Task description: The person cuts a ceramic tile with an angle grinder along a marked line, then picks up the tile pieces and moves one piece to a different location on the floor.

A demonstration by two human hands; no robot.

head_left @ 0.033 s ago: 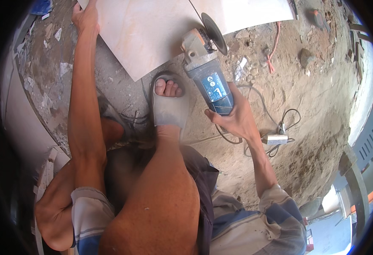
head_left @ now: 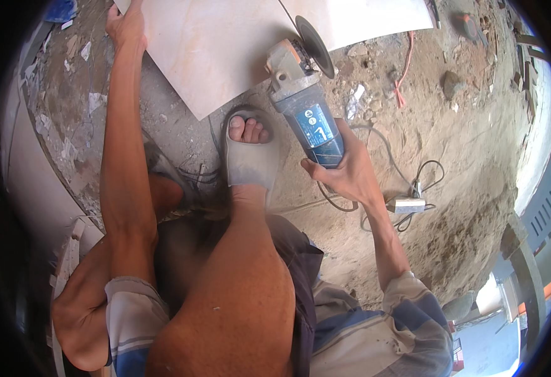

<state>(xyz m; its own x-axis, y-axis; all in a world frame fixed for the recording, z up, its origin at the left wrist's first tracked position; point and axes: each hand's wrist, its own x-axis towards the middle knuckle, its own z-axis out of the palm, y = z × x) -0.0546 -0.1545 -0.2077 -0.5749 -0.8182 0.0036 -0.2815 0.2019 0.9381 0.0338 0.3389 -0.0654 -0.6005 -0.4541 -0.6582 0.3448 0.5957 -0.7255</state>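
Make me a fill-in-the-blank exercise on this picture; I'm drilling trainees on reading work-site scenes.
1. The right hand grips the blue body of an angle ______.
2. The left hand presses on the large pale glossy ______, near its left edge.
3. The dark round cutting disc stands at a thin dark ______ running across that pale slab.
4. A foot in a grey slide sandal rests on the dusty ______.

Missing words: grinder; tile; line; ground

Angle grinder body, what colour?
Blue body with a grey gear head, on the angle grinder in the right hand; head view.
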